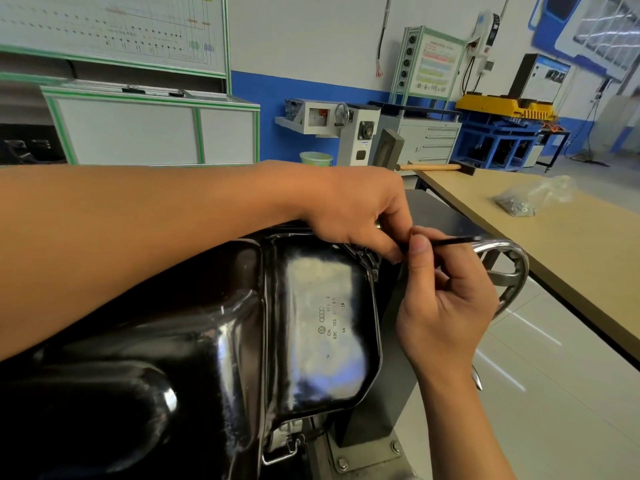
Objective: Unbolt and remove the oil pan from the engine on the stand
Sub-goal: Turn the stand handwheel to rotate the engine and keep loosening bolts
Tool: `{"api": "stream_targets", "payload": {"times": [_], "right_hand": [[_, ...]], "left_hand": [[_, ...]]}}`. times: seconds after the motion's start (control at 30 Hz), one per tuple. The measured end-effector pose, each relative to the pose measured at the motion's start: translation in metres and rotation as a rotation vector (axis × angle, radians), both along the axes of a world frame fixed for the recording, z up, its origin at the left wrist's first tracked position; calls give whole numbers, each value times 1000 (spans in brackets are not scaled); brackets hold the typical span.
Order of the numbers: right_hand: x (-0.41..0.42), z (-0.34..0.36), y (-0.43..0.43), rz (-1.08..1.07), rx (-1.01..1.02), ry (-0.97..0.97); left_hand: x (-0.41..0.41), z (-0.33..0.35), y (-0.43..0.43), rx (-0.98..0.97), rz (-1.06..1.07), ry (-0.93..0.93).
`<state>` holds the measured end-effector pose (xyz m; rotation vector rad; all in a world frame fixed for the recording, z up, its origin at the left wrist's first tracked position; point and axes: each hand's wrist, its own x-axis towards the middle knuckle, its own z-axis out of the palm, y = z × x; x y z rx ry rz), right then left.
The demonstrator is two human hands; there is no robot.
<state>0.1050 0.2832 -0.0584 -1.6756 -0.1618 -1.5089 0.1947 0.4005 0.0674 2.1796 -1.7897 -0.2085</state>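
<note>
Head | right grip (446, 299) pinches thin tool (450, 240) | left grip (356, 209) curled, hold unclear | oil pan (322, 323) beneath both

Handwheel (516, 254) and stand post (391, 375) (just beside) crowd the oil pan's (322, 306) end.

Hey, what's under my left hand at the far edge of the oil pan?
The left hand covers the oil pan's far rim; the right hand's thin black tool runs in to its fingers. Any bolt there is hidden.

Tool (446, 241) in right hand (446, 306) by oil pan (322, 323)
</note>
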Motion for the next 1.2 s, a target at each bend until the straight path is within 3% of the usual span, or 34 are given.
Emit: {"api": "stream_targets", "payload": {"times": [0.3,0.47,0.77,1.03,1.2], "right_hand": [[-2,2,2,4,33,-35],[-1,2,3,10,12,-32],[-2,3,-1,45,62,-63],[-3,3,1,76,31,-50],[-2,1,0,66,30,-38]], "left_hand": [[-2,-6,-11,-104,83,-88],[-2,-4,0,-36,-7,13],[-5,-7,-10,-119,70,-117],[-2,-3,0,-57,15,0],[-6,-6,-10,-123,52,-88]]}}
